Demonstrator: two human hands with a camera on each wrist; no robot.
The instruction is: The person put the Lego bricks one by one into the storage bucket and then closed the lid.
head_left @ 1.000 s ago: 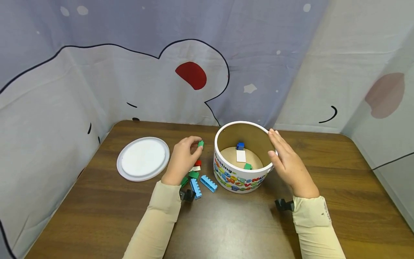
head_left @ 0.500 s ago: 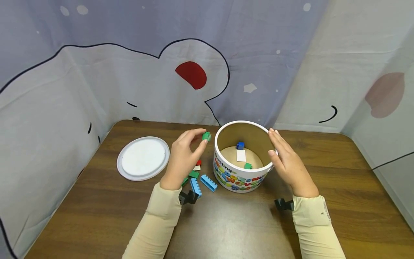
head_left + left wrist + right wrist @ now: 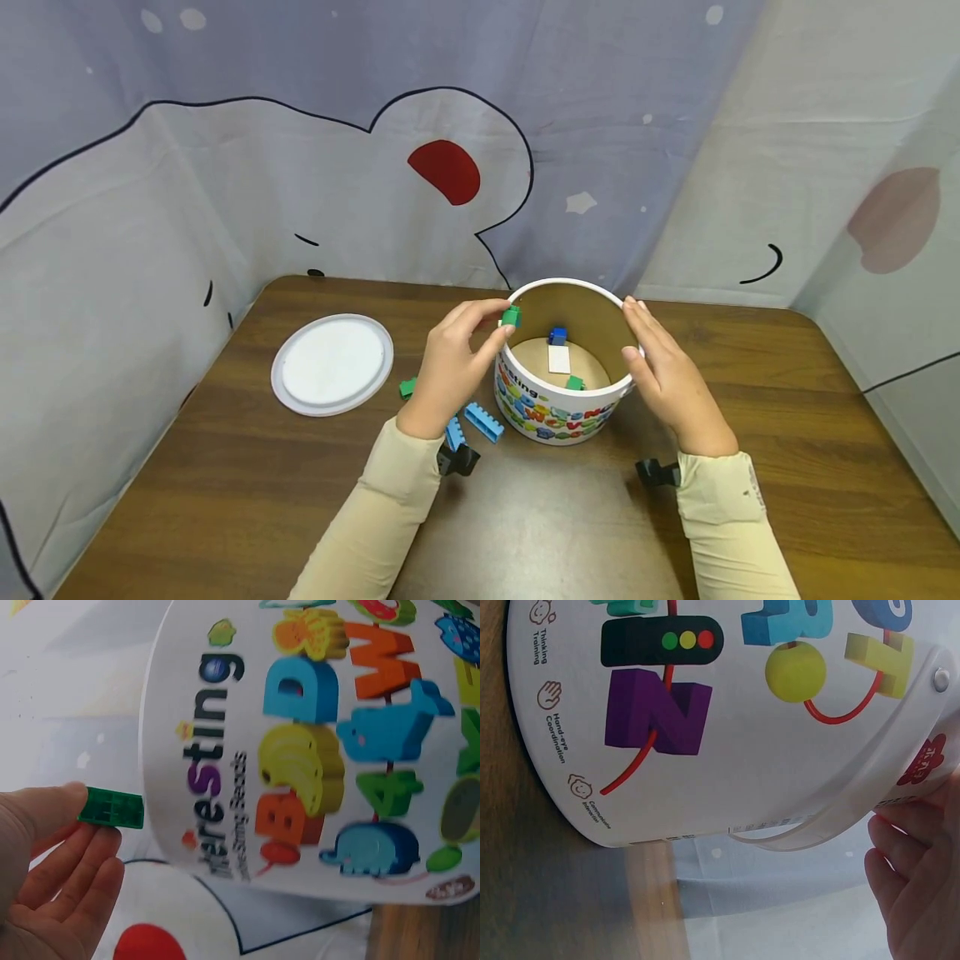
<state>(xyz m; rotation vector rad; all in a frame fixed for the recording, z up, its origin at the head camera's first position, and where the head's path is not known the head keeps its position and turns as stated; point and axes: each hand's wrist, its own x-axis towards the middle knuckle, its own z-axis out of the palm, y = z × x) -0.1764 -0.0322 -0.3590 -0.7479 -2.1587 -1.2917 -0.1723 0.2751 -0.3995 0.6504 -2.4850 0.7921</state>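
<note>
My left hand (image 3: 455,362) pinches a small green building brick (image 3: 512,316) between thumb and fingertips, at the left rim of a round white bucket (image 3: 517,421). The left wrist view shows the same brick (image 3: 112,808) close beside the bucket's printed wall. On the bucket's right side, my right hand (image 3: 675,387) rests with fairly straight fingers against the rim. Inside lie a blue brick (image 3: 557,337), a flat white piece (image 3: 558,360) and another green brick (image 3: 575,383). Left of the bucket is a light blue brick (image 3: 483,422); the left hand partly hides other bricks there.
A round white lid (image 3: 332,365) lies on the wooden table (image 3: 225,483) at the left. The right wrist view shows a translucent handle (image 3: 802,838) on the bucket's side. A patterned cloth (image 3: 337,192) hangs behind the table.
My left hand has carried the green brick up and rightward from the loose bricks to the bucket's left rim. The right hand has stayed at the right rim.
</note>
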